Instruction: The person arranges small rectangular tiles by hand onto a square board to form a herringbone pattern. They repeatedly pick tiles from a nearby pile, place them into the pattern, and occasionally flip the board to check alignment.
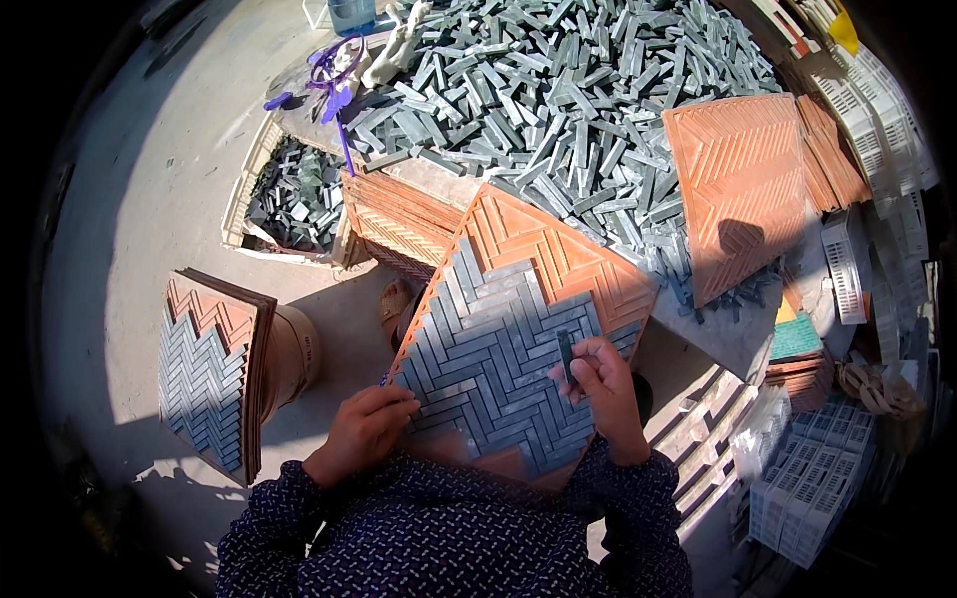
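Observation:
Across my lap lies an orange tray (492, 217) with herringbone slots, tilted like a diamond. Grey stone strips (498, 344) fill its middle and lower part, while slots at the top and upper right are bare orange. Over the tray's right side, my right hand (603, 389) pinches a dark stone strip (565, 356) upright between thumb and fingers. My left hand (367, 429) is at the lower left edge of the tray, its fingers closed together near the laid strips. What those fingers hold, if anything, is hidden.
Ahead is a table heaped with loose grey strips (558, 100). An empty orange tray (743, 189) leans at its right. Stacked filled trays (204, 369) rest on a bucket (291, 359) at left. A crate of dark pieces (234, 214) and white crates (812, 488) flank me.

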Tool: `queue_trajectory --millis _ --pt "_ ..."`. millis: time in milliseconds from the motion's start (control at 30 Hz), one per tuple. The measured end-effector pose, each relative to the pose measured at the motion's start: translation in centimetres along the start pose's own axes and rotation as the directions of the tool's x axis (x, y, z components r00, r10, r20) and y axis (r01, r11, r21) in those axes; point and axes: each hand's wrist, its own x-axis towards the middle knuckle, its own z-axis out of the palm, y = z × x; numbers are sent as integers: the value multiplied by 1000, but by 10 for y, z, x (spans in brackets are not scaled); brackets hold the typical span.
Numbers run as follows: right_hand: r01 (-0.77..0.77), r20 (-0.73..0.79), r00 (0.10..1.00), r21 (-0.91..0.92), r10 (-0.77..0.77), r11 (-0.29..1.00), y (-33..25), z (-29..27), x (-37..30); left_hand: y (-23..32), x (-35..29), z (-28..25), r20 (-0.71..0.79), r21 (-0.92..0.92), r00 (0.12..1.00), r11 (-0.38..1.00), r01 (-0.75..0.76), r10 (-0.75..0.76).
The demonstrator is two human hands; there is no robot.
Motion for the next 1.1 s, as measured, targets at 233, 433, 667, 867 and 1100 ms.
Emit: queue_trajectory --millis 233,433,667,867,1100 --pt "123 129 989 -396 -78 910 38 31 -77 -2 6 7 -4 -29 999 998 -47 47" --pt "508 339 851 -723 -400 468 53 39 -82 4 6 10 6 -44 998 997 -61 61" --pt "538 352 831 -707 -431 459 65 53 -78 4 1 11 -7 -63 999 997 -36 36" --pt "492 320 865 -696 -388 523 72 56 -77 2 0 17 46 -85 998 995 -46 50" --pt "467 498 861 -687 -108 556 48 52 -61 14 11 29 99 -135 977 975 -177 191"
